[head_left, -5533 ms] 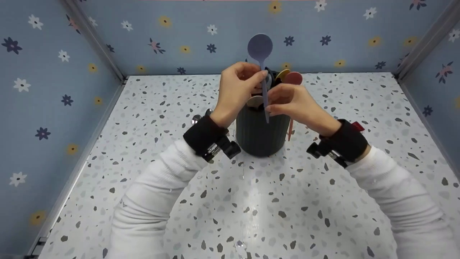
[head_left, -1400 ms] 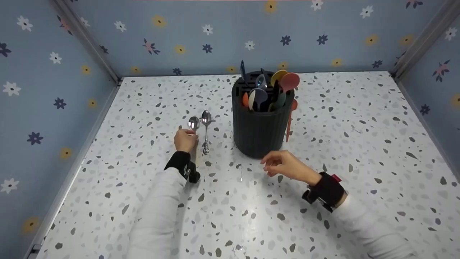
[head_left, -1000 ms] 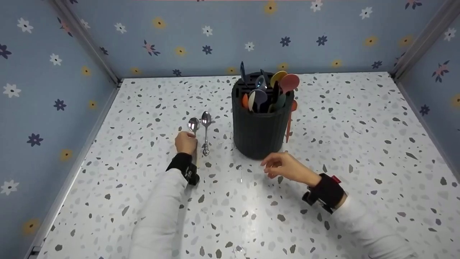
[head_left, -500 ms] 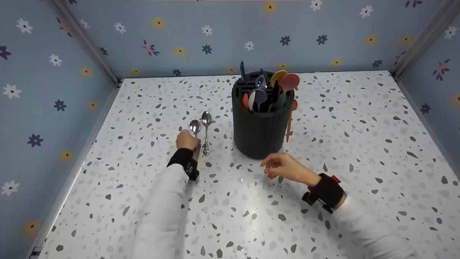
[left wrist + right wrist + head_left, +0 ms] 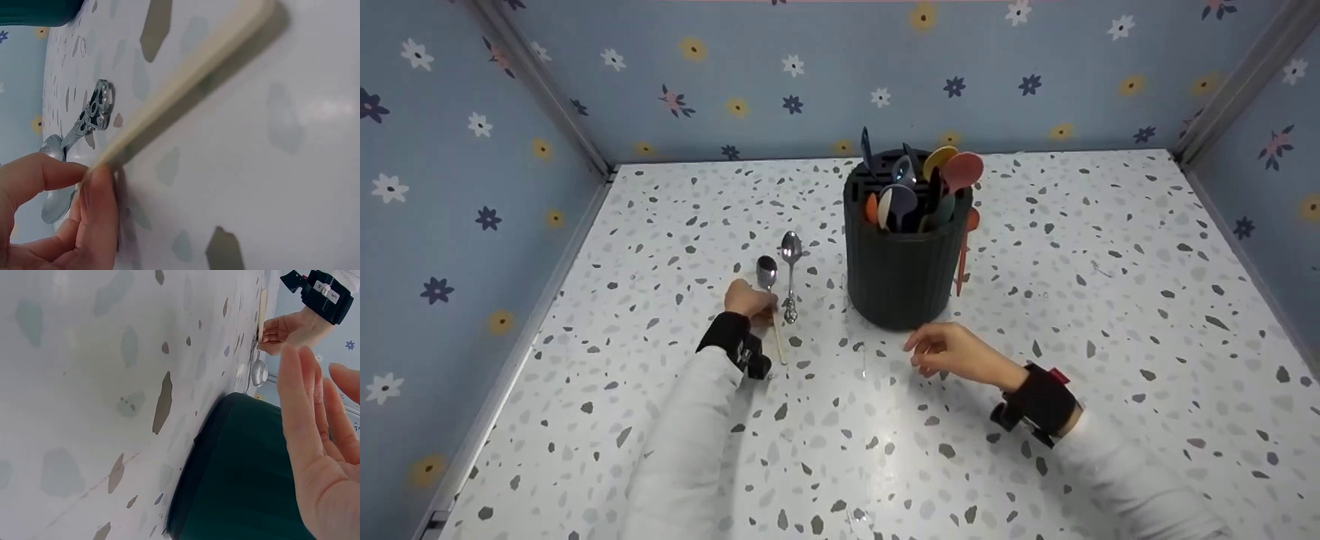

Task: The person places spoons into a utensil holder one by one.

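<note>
A: Where is the wooden-handled spoon relative to the fingers?

B: Left hand pinches its handle between thumb and fingers; the handle end is on the bench, just left of the ornate spoon.

A: Right hand?

B: Loosely open, holding nothing (near the dark holder).

A: Change from earlier?

B: The spoon has been drawn nearer the person.

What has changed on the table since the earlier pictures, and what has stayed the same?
The left hand has drawn the wooden-handled spoon back toward the person, tilting it slightly, still pinching it. Long before, both hands held a lilac spoon over the holder. The ornate spoon, holder and right hand stayed put.
</note>
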### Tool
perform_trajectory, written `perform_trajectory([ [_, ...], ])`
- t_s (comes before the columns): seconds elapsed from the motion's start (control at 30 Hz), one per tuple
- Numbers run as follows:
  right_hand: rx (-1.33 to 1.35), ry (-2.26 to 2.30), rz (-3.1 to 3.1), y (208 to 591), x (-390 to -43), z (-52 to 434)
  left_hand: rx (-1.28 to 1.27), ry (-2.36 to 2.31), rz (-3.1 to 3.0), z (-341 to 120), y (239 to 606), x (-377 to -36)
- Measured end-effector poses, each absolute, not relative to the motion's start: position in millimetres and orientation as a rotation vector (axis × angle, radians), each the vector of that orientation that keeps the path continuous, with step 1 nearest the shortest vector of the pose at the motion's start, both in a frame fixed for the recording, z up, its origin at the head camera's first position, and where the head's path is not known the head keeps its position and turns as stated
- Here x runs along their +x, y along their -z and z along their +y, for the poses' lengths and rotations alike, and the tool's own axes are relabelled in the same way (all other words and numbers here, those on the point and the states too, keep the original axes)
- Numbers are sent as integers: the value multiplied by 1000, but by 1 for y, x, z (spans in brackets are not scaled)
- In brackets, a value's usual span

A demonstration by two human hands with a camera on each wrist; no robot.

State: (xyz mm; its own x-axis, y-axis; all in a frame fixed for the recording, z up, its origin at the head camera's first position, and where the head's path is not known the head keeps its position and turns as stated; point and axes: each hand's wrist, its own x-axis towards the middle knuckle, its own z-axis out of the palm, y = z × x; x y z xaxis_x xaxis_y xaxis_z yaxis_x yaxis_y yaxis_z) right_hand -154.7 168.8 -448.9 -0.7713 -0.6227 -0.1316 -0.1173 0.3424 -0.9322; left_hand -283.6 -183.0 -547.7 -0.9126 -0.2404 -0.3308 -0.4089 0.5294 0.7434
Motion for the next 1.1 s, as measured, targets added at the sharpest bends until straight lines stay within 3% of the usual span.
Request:
perform_trajectory([
  [0.1, -644, 1422, 2141, 450, -155, 168, -646, -1605, 2300, -165, 491, -248],
  [0.23, -633, 1426, 2132, 452, -155, 168, -691, -1830, 2065, -153, 453, -223],
  [1.1, -570, 1429, 2063, 457, -154, 159, -610, -2137, 1817, -114, 453, -193],
])
